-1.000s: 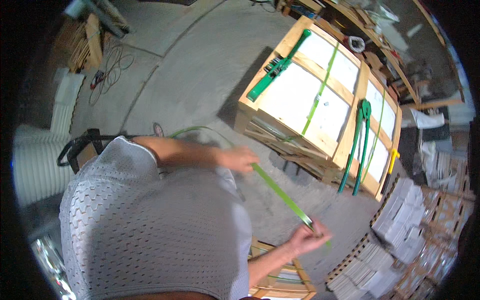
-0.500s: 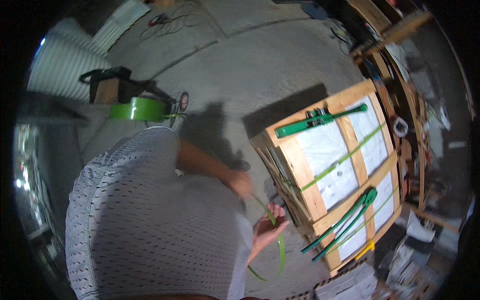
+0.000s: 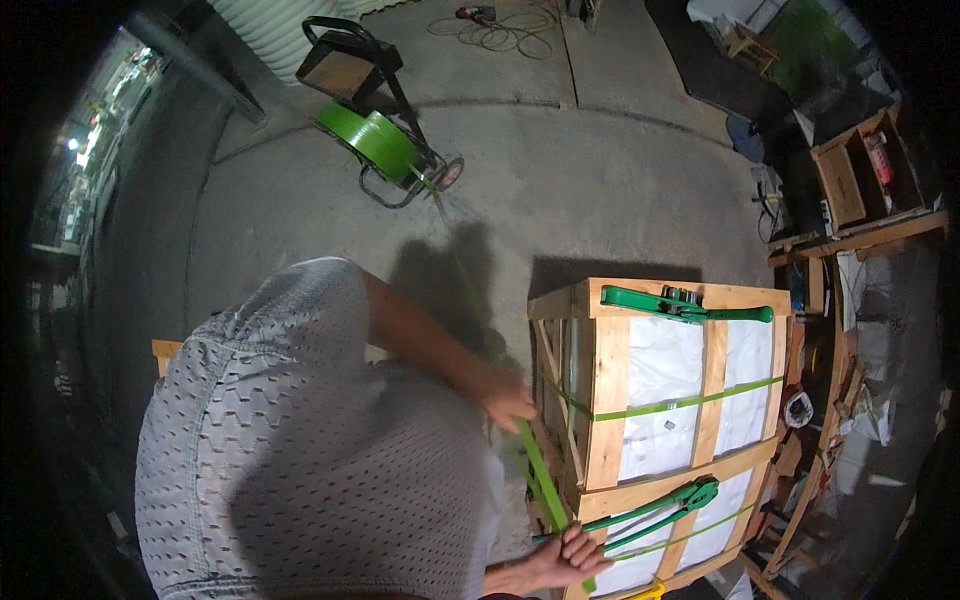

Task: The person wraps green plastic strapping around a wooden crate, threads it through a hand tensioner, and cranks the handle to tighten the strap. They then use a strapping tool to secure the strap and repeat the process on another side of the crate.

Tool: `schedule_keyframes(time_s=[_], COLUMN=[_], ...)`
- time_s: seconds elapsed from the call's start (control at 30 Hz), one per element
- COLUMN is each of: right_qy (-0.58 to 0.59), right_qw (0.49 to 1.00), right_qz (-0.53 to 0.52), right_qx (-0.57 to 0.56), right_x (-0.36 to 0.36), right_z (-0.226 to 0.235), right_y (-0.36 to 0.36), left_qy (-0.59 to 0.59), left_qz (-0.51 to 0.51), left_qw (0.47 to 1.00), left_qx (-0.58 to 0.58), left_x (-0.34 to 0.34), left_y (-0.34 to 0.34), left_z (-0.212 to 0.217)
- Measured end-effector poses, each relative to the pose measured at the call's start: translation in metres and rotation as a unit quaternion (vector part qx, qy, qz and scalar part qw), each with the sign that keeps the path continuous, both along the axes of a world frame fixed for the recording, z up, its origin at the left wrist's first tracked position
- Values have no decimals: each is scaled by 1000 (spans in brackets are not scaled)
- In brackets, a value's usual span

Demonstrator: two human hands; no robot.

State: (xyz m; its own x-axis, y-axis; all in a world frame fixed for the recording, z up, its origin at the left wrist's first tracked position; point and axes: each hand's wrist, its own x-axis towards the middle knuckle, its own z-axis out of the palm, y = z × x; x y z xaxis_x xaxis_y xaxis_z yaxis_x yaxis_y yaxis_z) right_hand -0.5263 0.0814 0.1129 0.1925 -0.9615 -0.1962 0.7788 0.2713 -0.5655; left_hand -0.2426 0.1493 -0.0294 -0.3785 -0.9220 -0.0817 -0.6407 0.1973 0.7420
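Note:
A green strapping band stretches between my hands beside a wooden crate. My left hand is closed around its upper part, and behind that hand a thin line of it trails toward the strap reel on the cart. Lower down, my right hand grips the band by the crate's near corner. The wooden crate holds white-wrapped goods, with green straps across its top. On its upper edge rests a green strapping tensioner. A green long-handled strap sealer lies across the lower half.
A wheeled strap cart with a green strap reel stands at upper left. Coiled cable lies on the concrete floor beyond. Wooden shelving and an open box line the right side. A yellow item shows at the crate's bottom edge.
My view has turned, bringing the cart further into sight. My right hand, previously open with the looped band across it, has closed on the band, which now runs straighter between both hands.

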Motion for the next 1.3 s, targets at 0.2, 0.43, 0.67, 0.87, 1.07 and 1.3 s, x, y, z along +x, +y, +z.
schedule_keyframes(time_s=[0.2, 0.43, 0.67, 0.87, 1.07, 1.3], right_qy=[134, 203, 223, 241, 265, 268], right_qw=[986, 963, 954, 950, 932, 844], right_qz=[-96, -165, -174, -155, -195, -423], right_qx=[29, 64, 98, 121, 150, 191], right_x=[-113, -182, -204, -214, -264, -421], right_z=[-7, -29, -41, -49, -72, -48], right_y=[22, 66, 93, 99, 96, 123], left_qy=[2, -121, 174, 243, 261, -14], left_qz=[16, -152, -187, -144, -225, -295], left_qw=[994, 965, 967, 957, 938, 924], left_qx=[111, 178, 2, -74, 34, 242], left_x=[55, 18, -147, -299, -266, -18], left_y=[70, 43, 5, 11, 17, 78], left_z=[-76, -58, 20, 74, 49, -16])
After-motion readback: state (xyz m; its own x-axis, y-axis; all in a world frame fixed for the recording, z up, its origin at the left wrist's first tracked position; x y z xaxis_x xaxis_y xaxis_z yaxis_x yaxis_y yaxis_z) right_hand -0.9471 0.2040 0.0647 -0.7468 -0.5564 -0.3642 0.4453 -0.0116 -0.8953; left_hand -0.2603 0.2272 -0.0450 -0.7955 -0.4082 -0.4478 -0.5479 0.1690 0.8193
